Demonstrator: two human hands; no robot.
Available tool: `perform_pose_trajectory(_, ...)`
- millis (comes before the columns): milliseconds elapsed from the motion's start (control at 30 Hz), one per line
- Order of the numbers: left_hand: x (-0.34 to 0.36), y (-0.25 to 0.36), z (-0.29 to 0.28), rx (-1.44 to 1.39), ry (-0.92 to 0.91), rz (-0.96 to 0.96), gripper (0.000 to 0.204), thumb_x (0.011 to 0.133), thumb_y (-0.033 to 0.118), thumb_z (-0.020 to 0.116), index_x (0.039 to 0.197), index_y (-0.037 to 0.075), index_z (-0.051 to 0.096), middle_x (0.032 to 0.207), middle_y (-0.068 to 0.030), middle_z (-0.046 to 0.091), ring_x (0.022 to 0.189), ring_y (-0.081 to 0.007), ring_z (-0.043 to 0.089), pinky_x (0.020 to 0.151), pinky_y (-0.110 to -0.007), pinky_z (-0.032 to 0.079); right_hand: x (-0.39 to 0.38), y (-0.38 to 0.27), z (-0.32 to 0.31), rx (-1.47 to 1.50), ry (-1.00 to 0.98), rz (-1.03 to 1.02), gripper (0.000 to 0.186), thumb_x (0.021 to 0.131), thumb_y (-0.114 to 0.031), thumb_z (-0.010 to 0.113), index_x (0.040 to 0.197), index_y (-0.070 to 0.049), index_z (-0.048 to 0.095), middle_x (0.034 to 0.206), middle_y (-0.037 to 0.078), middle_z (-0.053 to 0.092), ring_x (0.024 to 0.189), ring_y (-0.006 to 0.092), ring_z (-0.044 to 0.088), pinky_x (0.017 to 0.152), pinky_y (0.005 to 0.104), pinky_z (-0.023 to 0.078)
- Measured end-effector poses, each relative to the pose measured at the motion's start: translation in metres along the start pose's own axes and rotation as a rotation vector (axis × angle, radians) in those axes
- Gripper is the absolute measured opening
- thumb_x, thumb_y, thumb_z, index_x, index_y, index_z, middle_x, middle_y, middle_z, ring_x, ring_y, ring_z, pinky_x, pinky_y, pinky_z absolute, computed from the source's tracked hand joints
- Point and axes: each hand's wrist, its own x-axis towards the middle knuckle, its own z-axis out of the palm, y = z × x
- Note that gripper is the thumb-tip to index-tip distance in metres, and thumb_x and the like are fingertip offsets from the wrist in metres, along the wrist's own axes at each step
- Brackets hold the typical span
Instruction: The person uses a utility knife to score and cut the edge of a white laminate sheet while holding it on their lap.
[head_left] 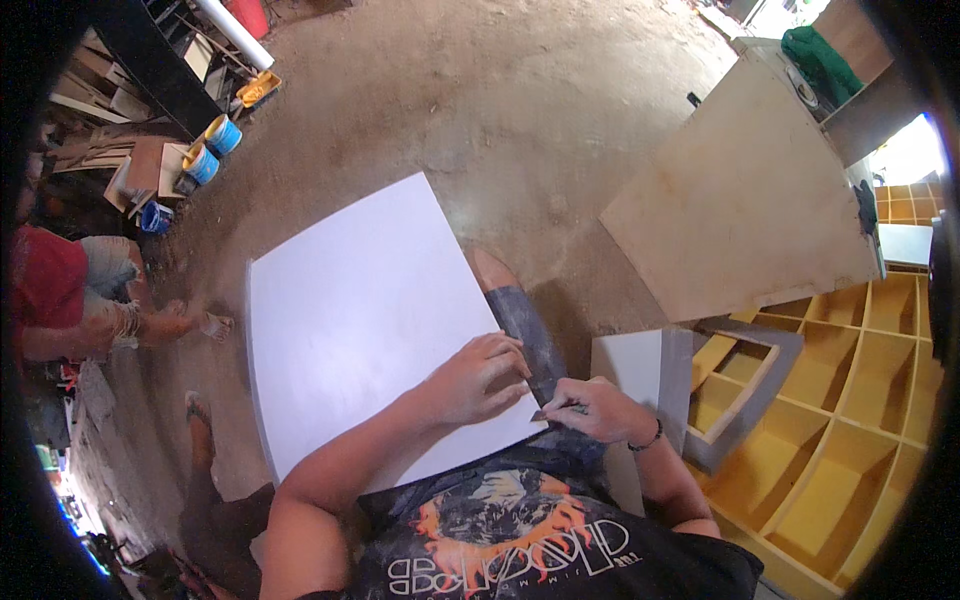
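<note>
A large white panel point(360, 310) lies across my lap, its right edge running along my leg. My left hand point(483, 378) rests on the panel beside that edge, fingers loosely stretched, with nothing visible in them. Close to the panel's near right corner, my right hand point(596, 410) is closed around a small tool with a flat metal blade point(540, 415). The blade touches or nearly touches the edge; I cannot tell which. My fingers hide most of its handle.
Yellow compartmented shelving point(840, 450) stands at the right, behind a grey-edged frame point(780, 370). A big plywood cabinet point(750, 200) is further back. Another person in a red shirt point(48, 275) sits at the left, near paint buckets point(200, 163) and wood scraps point(145, 170).
</note>
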Motion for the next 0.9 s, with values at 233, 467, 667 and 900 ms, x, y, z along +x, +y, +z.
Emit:
perform_pose_trajectory(233,0.004,0.004,-0.005,-0.044,-0.055,-0.007,0.024,0.098,0.024,0.081,0.110,0.007,0.070,0.121,-0.0167,0.071,0.134,-0.0421,0.063,0.114,-0.055,0.049,-0.001,0.011,0.004,-0.007,0.020,-0.045,0.019,0.105,-0.022,0.077,0.106,-0.004,0.073,0.098,0.015,0.078,0.087,0.0309,0.079,0.077,0.0398,0.059)
perform_pose_trajectory(467,0.002,0.006,-0.001,-0.045,-0.034,-0.032,0.023,0.098,0.023,0.082,0.110,0.007,0.071,0.120,-0.0162,0.072,0.135,-0.0417,0.063,0.114,-0.056,0.049,-0.001,0.012,0.009,-0.062,-0.042,-0.056,0.018,0.105,-0.022,0.077,0.107,-0.004,0.071,0.095,0.016,0.079,0.083,0.0322,0.078,0.076,0.0411,0.059)
perform_pose_trajectory(667,0.000,0.004,-0.001,-0.017,-0.051,-0.040,0.023,0.098,0.023,0.081,0.112,0.007,0.072,0.124,-0.0165,0.072,0.138,-0.0418,0.061,0.116,-0.054,0.049,-0.002,0.017,0.012,-0.111,-0.046,0.019,0.026,0.106,-0.028,0.077,0.106,-0.003,0.071,0.098,0.019,0.079,0.094,0.0346,0.082,0.078,0.0427,0.061)
perform_pose_trajectory(900,0.001,0.003,-0.001,0.004,-0.072,-0.029,0.023,0.098,0.021,0.081,0.113,0.007,0.072,0.127,-0.0170,0.071,0.138,-0.0415,0.061,0.116,-0.054,0.049,-0.004,0.011,0.016,-0.136,0.000,-0.012,0.025,0.105,-0.027,0.078,0.104,-0.003,0.071,0.095,0.021,0.077,0.085,0.0350,0.079,0.075,0.0410,0.059)
